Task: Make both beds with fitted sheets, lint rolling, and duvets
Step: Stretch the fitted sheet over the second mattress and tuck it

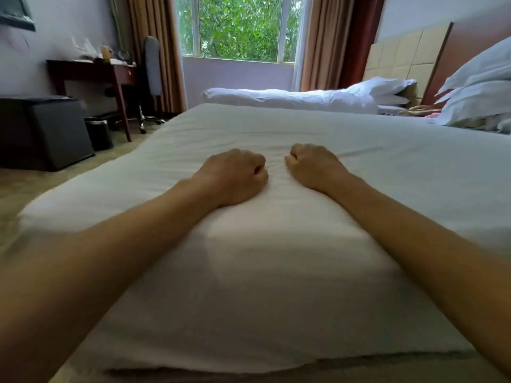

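White bedding covers the near bed, with the fitted sheet (262, 272) spread over the mattress top from 6 o'clock up to the centre of the view. At 6 o'clock the sheet's near edge lies loose on top, with a darker strip of mattress (249, 378) exposed below it, so this edge is judged not yet tucked. Both forearms reach forward over the sheet. The left hand (235, 175) and right hand (312, 164) rest on the fabric close together near the centre, each with its fingers curled into a fist. Creases converge on the gap between them, which indicates that each fist grips a fold of sheet. The fabric is judged light, soft and limp. It will wrinkle and slide over the mattress rather than hold a shape, so it is best gripped at the hem or corners and pulled taut evenly. Stacked pillows (481, 87) sit at 3 o'clock. The second bed (290, 99), carrying a rumpled white duvet, lies at 1 o'clock. A desk (91, 70) stands at 10 o'clock, and a window (237, 26) occupies 12 o'clock.
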Motion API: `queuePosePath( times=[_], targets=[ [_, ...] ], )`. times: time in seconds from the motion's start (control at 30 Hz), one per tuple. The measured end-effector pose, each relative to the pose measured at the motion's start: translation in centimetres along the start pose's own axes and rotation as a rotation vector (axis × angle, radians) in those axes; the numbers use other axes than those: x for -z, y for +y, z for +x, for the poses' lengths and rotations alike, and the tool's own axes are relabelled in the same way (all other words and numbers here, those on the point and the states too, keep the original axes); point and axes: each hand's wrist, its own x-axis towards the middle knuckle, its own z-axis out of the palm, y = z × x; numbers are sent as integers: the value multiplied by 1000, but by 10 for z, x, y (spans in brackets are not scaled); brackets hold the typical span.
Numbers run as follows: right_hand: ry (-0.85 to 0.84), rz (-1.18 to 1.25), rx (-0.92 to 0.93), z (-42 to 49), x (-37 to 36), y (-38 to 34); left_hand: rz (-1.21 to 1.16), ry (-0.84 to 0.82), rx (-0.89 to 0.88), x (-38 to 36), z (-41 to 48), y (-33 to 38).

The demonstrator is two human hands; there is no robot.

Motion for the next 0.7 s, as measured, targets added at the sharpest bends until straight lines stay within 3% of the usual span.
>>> queuePosePath(
  times=[0.1,0.23,0.4,0.47,0.53,0.63,0.67,0.7],
  targets=[
    [6,-15,65,-30,-7,5,63,27,-104,-17,-14,-2],
    [216,-28,83,-63,-8,-2,44,133,-116,-16,-30,11],
    [161,13,-7,-62,3,-4,-60,10,-3,3,-27,16],
    [73,-16,-78,-62,15,-10,-51,-125,88,14,-21,24],
    [-244,-15,-128,-62,44,-22,-54,-400,277,39,-12,43],
    [-974,128,-119,-65,107,-34,-180,-938,364,99,-10,82],
    [-1131,155,-96,-71,134,-37,-231,-1006,351,127,-14,93],
    [-1182,157,-105,-78,161,-40,-293,-1003,363,158,-21,100]
  ],
)
